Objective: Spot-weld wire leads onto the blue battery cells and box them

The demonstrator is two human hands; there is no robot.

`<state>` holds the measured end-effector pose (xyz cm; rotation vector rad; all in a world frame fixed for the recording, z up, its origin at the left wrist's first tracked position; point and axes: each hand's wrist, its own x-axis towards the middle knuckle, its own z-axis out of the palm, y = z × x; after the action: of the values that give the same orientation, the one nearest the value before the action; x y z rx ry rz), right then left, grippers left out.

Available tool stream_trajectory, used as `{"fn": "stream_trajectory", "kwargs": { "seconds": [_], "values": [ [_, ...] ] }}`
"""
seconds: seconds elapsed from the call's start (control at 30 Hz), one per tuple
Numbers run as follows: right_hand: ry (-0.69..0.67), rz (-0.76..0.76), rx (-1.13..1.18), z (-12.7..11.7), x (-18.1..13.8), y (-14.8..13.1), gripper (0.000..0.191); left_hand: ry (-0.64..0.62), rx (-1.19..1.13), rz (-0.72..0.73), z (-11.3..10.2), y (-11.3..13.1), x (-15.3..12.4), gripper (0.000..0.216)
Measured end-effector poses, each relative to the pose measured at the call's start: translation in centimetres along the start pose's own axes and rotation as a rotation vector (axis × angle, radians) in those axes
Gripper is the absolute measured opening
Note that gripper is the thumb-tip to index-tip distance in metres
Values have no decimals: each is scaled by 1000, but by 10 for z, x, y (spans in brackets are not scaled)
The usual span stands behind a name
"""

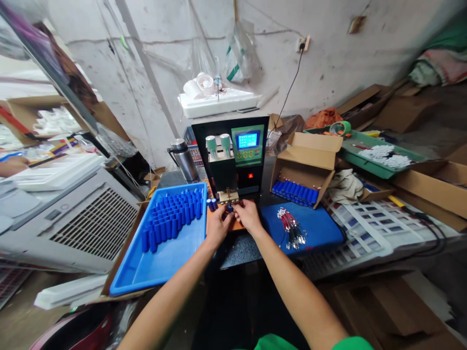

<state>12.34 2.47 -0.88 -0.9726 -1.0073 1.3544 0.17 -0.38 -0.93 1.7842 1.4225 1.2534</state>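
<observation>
My left hand (219, 224) pinches a blue cylindrical battery cell (230, 208) below the electrode head of a spot welder (228, 196). Close beside it, my right hand (248, 215) has its fingers closed at the same cell; whatever they hold is too small to make out. Two more blue cells (212, 204) stand upright to the left of the electrodes, on an orange-brown board (236, 226). The welder's lit display (247, 140) and red switch (250, 176) face me.
At left, a blue tray (182, 265) holds many upright cells. On the right are a cardboard box (310, 156) of blue cells and a blue pad (321, 228) bearing red-and-black wire leads (291, 228). A steel flask (183, 159) stands behind the tray. Another person's arm (12, 166) shows far left.
</observation>
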Motion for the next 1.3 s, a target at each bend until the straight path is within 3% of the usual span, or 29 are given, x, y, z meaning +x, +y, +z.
{"fn": "stream_trajectory", "kwargs": {
  "seconds": [1.0, 1.13, 1.3],
  "values": [
    [-17, -34, -26, -2, -1, 2, 29, 2, 22, 5, 1, 4, 0, 20],
    [-18, -83, -111, -5, -7, 2, 23, -5, 17, 6, 1, 3, 1, 18],
    [3, -205, -399, -14, -21, -1, 14, -5, 37, -5, 1, -3, 1, 20]
  ]
}}
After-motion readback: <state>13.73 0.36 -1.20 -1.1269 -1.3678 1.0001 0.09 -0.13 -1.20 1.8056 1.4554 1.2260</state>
